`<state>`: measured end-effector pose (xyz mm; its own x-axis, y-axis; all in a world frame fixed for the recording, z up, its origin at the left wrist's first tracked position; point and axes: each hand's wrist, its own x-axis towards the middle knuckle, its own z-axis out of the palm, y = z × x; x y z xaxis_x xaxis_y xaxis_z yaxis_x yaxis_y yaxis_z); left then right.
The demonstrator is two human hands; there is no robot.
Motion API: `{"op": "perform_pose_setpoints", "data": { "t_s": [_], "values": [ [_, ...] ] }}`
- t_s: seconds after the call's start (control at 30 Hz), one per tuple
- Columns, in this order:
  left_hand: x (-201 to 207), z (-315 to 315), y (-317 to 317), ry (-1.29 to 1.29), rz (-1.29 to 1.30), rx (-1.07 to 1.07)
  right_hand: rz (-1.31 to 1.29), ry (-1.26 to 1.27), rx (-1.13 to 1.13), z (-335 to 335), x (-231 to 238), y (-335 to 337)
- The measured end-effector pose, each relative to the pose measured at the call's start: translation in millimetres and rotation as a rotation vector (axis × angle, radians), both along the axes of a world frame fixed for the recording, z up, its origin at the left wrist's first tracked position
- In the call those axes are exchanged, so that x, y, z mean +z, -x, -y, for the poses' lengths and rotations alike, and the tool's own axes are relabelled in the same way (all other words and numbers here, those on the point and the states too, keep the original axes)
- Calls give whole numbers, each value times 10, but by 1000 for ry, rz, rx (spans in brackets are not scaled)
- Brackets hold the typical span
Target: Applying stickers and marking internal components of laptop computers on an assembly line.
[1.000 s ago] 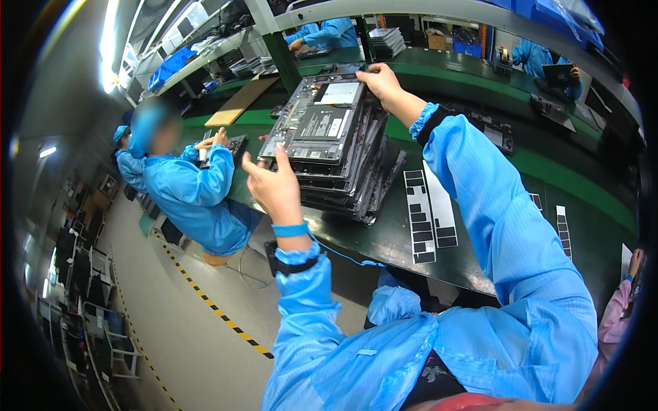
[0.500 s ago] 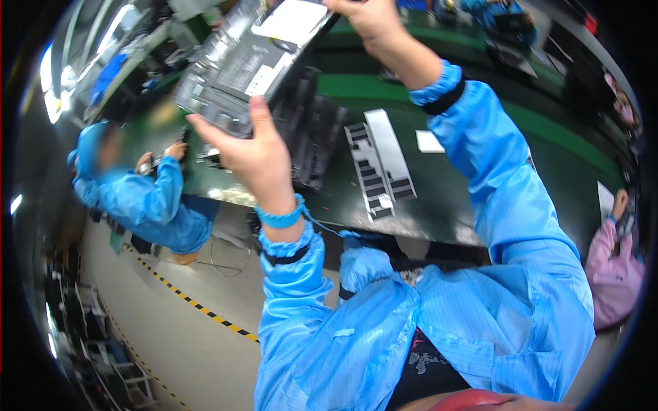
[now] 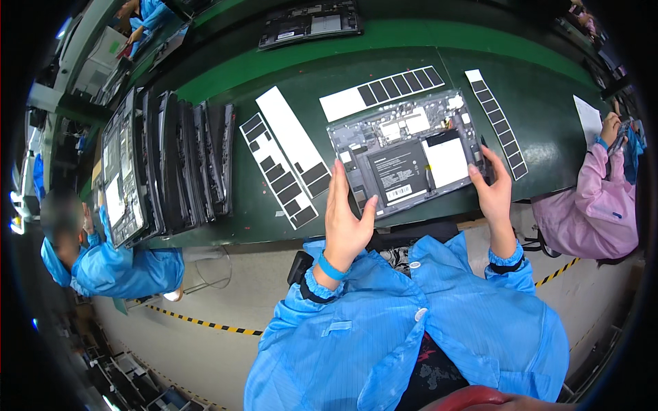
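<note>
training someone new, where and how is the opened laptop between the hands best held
Best take the laptop by its short side edges, left hand from the left, right hand from the right: it's a flat, wide slab with insides facing up, so this likely spares the battery and circuit board.

A bright blue smock (image 3: 483, 322), finely striped, has round white snaps (image 3: 420, 314) at the front and a narrow tab (image 3: 337, 327) on its left side. Black bands (image 3: 505, 268) ring the gathered cuffs — a blue strap (image 3: 334, 268) beyond the left. Beneath: a black top (image 3: 433, 383), printed grey and red.
</note>
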<state>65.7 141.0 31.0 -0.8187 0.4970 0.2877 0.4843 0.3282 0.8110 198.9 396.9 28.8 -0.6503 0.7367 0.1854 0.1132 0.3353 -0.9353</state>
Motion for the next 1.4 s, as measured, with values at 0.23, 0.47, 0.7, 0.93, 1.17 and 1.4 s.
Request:
{"op": "perform_pose_setpoints", "data": {
  "t_s": [0.23,0.47,0.7,0.93,1.17,1.4],
  "values": [
    [383,-135,180,376,-206,104,86,-394,-2,-331,389,339],
    [216,-911,1100,427,-200,17,-133,384,453,-173,351,2111],
    [-71,-1169,1216,603,-228,30,119,244,431,-297,-7,2436],
    [-25,-1137,1237,650,-167,-30,115,-23,357,-265,-11,2413],
    [-51,-1137,1240,647,-177,-41,115,4,399,-302,-64,2446],
    [-43,-1139,1242,661,-176,-35,-63,196,450,-263,-70,2452]
  ]
}}
